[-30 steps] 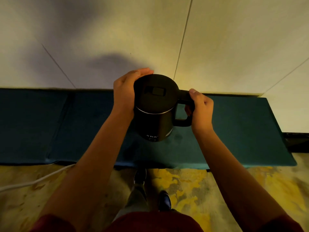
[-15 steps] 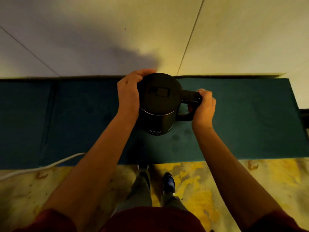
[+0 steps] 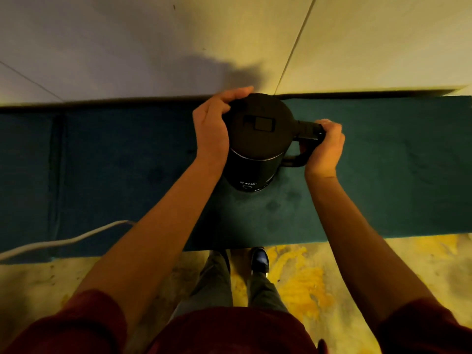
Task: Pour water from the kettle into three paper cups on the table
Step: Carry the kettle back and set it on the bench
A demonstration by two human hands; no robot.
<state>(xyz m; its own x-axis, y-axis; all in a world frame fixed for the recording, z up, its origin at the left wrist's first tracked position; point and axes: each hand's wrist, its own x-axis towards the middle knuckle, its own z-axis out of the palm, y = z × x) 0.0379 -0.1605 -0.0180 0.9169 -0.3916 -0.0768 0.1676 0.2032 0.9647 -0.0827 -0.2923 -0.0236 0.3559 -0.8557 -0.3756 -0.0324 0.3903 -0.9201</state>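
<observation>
Cable (image 3: 63, 241), pale and thin, lies at your far left, running from the frame edge across the front of the teal cushioned bench (image 3: 396, 175) and vanishing behind your left forearm. A seam splits the bench cushions just left of that arm. Your left hand (image 3: 212, 131) comes next: it wraps the left side of the black kettle (image 3: 255, 154), palm against the body, fingers curled over the far rim of the lid and the thumb on the near side. That kettle sits upright on the bench, close to the pale wall (image 3: 153, 47) behind it, lid closed with its rectangular latch facing up, and small white markings showing low on the side nearest you. You cannot tell whether its base fully rests on the cushion. To its right, the handle sticks out sideways, and your right hand (image 3: 324, 146) has it in a full grip, fingers curled round the bar, thumb on top. Below, between your arms, your trouser legs and one dark shoe (image 3: 260, 259) stand on a yellow-blotched floor (image 3: 306, 290). Dark red sleeves frame the bottom corners.
</observation>
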